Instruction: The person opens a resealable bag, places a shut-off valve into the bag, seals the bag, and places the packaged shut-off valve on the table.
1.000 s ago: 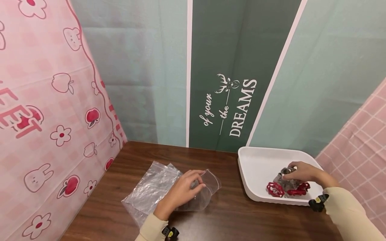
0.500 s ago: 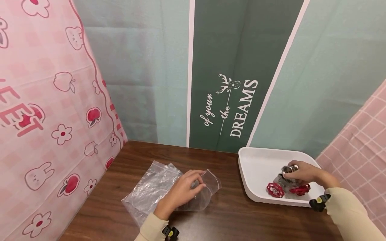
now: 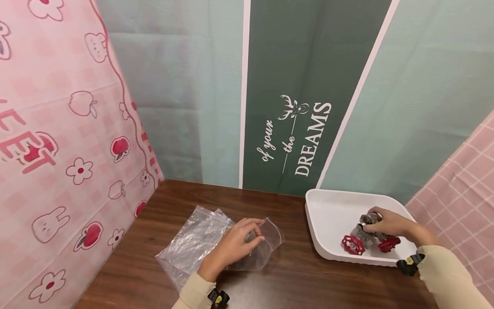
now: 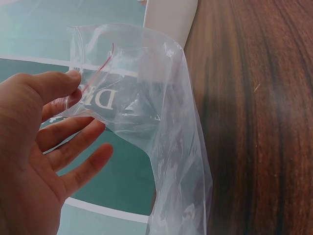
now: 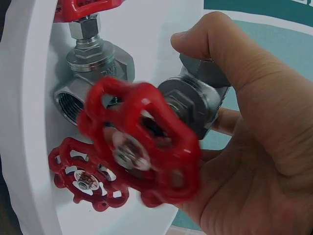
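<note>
My left hand [image 3: 231,246] pinches the rim of a clear zip bag [image 4: 181,127] between thumb and index finger, and its other fingers spread loosely below. The bag's mouth gapes, with a thin red line along the zip. Over the white tray [image 3: 324,249] my right hand [image 3: 399,225] grips a metal gate valve [image 5: 200,98] by its body. Its red handwheel [image 5: 161,186] points back toward the wrist camera. Beneath it in the tray are another valve [image 5: 93,63] and a red handwheel [image 5: 88,181], whose valve body is mostly hidden.
More flat clear bags [image 3: 189,240] lie on the brown wooden table [image 3: 285,287], left of the left hand. A green printed cloth [image 3: 285,64] hangs behind the table, with pink cloths [image 3: 77,141] at the sides.
The right hand has tilted the gripped valve and raised it slightly among the others, shifting the red handwheel beneath the hand. The left hand and bag look unchanged.
</note>
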A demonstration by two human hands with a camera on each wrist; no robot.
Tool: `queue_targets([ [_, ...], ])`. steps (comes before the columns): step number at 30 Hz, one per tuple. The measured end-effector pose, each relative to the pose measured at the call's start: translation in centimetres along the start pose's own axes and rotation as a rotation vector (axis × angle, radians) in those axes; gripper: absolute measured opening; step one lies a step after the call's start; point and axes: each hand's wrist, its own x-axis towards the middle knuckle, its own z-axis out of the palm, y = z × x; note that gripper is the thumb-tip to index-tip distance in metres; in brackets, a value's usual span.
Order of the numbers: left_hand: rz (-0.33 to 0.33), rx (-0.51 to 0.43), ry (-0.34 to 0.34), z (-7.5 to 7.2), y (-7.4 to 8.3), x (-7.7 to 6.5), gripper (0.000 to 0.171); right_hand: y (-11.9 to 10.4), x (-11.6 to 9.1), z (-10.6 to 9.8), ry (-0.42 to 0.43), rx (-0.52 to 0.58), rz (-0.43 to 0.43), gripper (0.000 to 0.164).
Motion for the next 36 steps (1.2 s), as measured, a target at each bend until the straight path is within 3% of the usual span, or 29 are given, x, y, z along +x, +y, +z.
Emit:
queue_targets([
  [9,0.008,-0.008,0.005,0.0,-0.2,0.0,0.018,-0.8,0.1,0.2,0.032,0.013,-0.049,0.061],
  [24,0.015,0.012,0.012,0.1,0.0,0.3,0.018,-1.6,0.0,0.4,0.091,-0.051,-0.072,0.068],
  [36,0.02,-0.008,-0.001,0.3,0.1,0.5,0.018,-1.8,-0.4,0.1,0.092,-0.073,-0.059,0.072],
])
